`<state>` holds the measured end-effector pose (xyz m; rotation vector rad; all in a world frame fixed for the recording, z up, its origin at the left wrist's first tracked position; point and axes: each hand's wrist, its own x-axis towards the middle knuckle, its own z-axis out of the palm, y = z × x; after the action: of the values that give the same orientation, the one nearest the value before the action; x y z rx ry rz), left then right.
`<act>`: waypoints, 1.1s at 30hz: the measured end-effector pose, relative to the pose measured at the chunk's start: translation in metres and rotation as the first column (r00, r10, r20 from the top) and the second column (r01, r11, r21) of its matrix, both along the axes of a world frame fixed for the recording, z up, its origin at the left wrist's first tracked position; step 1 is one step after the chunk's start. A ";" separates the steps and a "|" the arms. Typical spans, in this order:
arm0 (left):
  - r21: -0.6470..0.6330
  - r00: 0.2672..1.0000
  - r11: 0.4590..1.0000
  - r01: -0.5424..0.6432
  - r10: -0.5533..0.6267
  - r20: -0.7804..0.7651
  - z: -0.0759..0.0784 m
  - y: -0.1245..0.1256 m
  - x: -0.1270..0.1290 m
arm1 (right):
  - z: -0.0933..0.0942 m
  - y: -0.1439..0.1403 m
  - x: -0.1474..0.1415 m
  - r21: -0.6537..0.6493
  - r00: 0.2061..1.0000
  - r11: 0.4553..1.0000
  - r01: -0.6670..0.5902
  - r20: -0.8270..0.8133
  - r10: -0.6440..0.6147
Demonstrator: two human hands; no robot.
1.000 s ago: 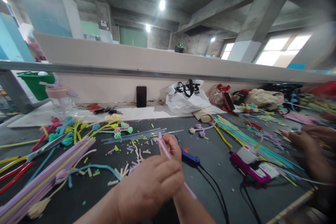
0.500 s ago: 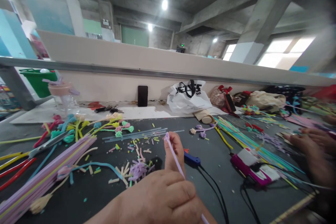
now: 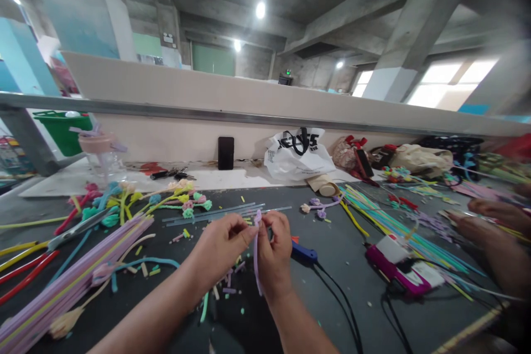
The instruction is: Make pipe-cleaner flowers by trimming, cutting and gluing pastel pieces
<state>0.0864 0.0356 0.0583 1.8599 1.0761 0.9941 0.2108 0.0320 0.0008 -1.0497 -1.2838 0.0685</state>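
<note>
My left hand (image 3: 218,246) and my right hand (image 3: 274,254) meet over the dark worktable (image 3: 344,254), both pinching the top end of a thin lilac pipe cleaner (image 3: 256,257). The stem hangs down between the two hands, nearly upright. Fingertips of both hands touch at its upper tip. Short coloured offcuts (image 3: 215,232) lie scattered on the table just beyond and below my hands.
A bundle of lilac stems (image 3: 70,282) lies at left beside finished twisted flowers (image 3: 182,202) and scissors (image 3: 78,228). A blue glue gun (image 3: 305,254) with black cord sits right of my hands. Another person's hands (image 3: 493,221) work at far right near a pink box (image 3: 398,265). A white bag (image 3: 298,155) stands at the back.
My left hand has moved up and away from the camera to the stem's tip. The pipe cleaner has swung from a slant to hanging nearly upright between both hands.
</note>
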 end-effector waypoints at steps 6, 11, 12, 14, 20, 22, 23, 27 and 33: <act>-0.150 0.979 0.989 0.003 0.027 0.201 -0.022 0.009 0.010 | -0.008 -0.002 -0.002 -0.075 0.991 0.995 0.063 0.125 -0.053; -0.237 0.946 0.966 0.106 -0.024 0.323 -0.027 0.009 0.011 | -0.006 -0.006 -0.010 -0.245 0.964 0.945 -0.216 -0.207 0.166; -0.257 0.945 0.958 0.127 -0.038 0.325 -0.028 0.011 0.011 | -0.006 -0.006 -0.012 -0.237 0.924 0.924 -0.301 -0.311 0.221; -0.286 0.947 0.945 0.160 -0.065 0.316 -0.028 0.013 0.008 | -0.007 -0.005 -0.016 -0.167 0.802 0.879 -0.446 -0.510 0.310; -0.169 0.982 0.983 0.078 -0.046 0.184 -0.020 0.020 0.001 | -0.003 0.003 -0.017 -0.029 0.581 0.806 -0.591 -0.709 0.400; -0.151 0.972 0.985 0.085 -0.048 0.230 -0.020 0.022 0.000 | 0.001 0.003 -0.016 -0.026 0.565 0.792 -0.610 -0.715 0.411; -0.147 0.965 0.985 0.096 -0.055 0.258 -0.021 0.022 0.000 | 0.002 0.003 -0.016 -0.024 0.552 0.781 -0.624 -0.721 0.419; -0.134 0.958 0.985 0.106 -0.066 0.278 -0.026 0.023 0.001 | 0.004 0.001 -0.015 0.007 0.466 0.716 -0.698 -0.755 0.462; -0.119 0.960 0.979 0.164 -0.130 0.247 -0.017 0.018 -0.002 | 0.004 0.000 -0.014 0.044 0.383 0.642 -0.766 -0.771 0.509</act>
<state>0.0845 0.0539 0.0410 1.6355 0.8288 1.0005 0.1972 0.0315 0.0051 -0.5704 -0.8422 1.2654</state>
